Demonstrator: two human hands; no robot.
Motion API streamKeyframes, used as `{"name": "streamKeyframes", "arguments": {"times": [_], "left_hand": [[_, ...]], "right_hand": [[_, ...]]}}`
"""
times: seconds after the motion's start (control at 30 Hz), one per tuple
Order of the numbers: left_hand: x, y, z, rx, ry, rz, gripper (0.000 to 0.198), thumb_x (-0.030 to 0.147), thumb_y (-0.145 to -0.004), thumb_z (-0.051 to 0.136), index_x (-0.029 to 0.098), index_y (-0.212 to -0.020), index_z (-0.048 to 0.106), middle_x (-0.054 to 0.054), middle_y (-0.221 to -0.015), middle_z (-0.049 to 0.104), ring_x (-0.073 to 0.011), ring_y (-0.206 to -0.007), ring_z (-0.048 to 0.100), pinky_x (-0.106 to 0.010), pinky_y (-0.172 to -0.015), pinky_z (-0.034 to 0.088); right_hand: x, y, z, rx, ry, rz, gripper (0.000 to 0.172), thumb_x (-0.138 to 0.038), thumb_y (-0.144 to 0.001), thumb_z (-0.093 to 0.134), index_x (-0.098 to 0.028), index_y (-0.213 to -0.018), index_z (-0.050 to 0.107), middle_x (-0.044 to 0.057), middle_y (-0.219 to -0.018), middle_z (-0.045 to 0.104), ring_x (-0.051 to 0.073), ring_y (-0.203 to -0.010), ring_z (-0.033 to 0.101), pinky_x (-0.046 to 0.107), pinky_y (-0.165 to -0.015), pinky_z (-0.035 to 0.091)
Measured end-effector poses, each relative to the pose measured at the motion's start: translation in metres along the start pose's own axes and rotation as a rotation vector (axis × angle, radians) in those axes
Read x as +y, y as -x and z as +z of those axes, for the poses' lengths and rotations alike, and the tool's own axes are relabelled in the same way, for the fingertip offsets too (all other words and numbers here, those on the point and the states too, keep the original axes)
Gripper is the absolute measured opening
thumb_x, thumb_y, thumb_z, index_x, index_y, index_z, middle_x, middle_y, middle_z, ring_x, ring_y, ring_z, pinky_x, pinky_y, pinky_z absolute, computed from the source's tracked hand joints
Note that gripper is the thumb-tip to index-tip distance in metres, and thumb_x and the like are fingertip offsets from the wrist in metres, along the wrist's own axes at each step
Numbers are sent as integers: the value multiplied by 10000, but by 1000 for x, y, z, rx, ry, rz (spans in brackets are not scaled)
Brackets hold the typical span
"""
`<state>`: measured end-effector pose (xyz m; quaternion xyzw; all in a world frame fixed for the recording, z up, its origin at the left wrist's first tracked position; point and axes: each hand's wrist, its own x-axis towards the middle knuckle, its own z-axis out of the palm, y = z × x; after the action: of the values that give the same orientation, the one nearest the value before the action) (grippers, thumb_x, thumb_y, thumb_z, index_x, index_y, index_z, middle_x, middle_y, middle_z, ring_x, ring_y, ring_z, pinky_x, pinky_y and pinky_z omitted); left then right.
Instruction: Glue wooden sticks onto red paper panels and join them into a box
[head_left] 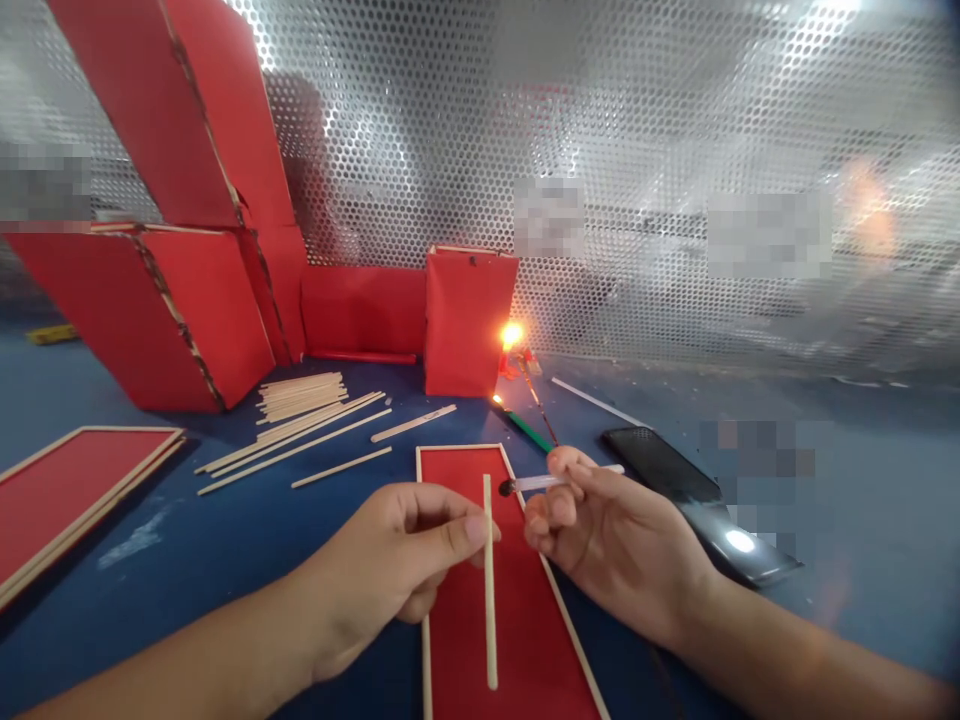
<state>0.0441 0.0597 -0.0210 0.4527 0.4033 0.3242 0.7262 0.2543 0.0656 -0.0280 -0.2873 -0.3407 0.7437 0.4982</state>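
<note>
Perforated silver sheeting (435, 150) rises behind a blue table (225, 540), with a red box (465, 320) standing near a bright flame (511, 334). Over a red panel (525, 630), the left hand (420, 550) pinches a wooden stick (490, 590) between thumb and forefinger, above its middle, leaving the lower length free. It looks light, stiff and dry, unlikely to slip but thin enough to snap if bent; a soft hold close to the middle seems right. Beside it, the right hand (600, 530) has its thumb and fingers pressed together on a translucent rod (540, 482), whose dark tip points at the wooden stick, just apart from it. That rod seems light and smooth, probably soft and sticky at the blackened tip, so the pale shaft is the safer place to grip. Pale strips edge the panel on both sides and across its far end. On the right, a phone (652, 455) and a green stick (525, 428) with a glowing end crowd the hand; more room lies leftward, before the loose sticks (300, 395).
</note>
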Motion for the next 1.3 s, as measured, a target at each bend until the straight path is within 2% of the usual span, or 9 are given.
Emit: {"name": "streamKeyframes", "arguments": {"times": [0.33, 0.8, 1.0, 1.1, 1.3], "left_hand": [[1, 0, 0, 2, 19, -11, 457, 562, -569, 900, 200, -677, 643, 133, -480, 304, -52, -448, 125, -280, -452, 68], [3, 1, -2, -29, -34, -26, 534, 628, -594, 873, 192, -680, 576, 141, -495, 292, -57, -470, 142, -282, -480, 106], [0, -1, -3, -51, -12, -2, 513, 608, -627, 873, 193, -678, 577, 148, -464, 261, -54, -455, 123, -283, -476, 95], [-2, -2, -4, -52, 14, -4, 487, 564, -629, 896, 181, -709, 606, 146, -473, 299, -44, -448, 117, -278, -469, 86], [-1, -1, -3, -45, 23, 0, 514, 600, -620, 890, 176, -692, 609, 150, -467, 288, -40, -445, 112, -269, -461, 83]], "right_hand": [[2, 3, 1, -45, 21, 13, 106, -337, -731, 794, -249, -767, 747, -24, -562, 698, 137, -612, 680, 240, -670, 505], [1, 2, 0, -73, 15, 29, 100, -307, -763, 785, -219, -762, 738, -18, -586, 708, 119, -632, 663, 209, -684, 503], [0, 3, 1, -99, 4, 34, 61, -274, -769, 765, -218, -794, 757, -9, -633, 735, 127, -659, 680, 219, -687, 513], [0, 3, 1, -121, -2, 33, 44, -251, -766, 756, -220, -798, 762, -9, -659, 746, 127, -678, 688, 222, -691, 516], [0, 3, -1, -126, -6, 31, 36, -243, -761, 764, -228, -793, 771, -13, -691, 757, 125, -703, 701, 220, -698, 514]]}}
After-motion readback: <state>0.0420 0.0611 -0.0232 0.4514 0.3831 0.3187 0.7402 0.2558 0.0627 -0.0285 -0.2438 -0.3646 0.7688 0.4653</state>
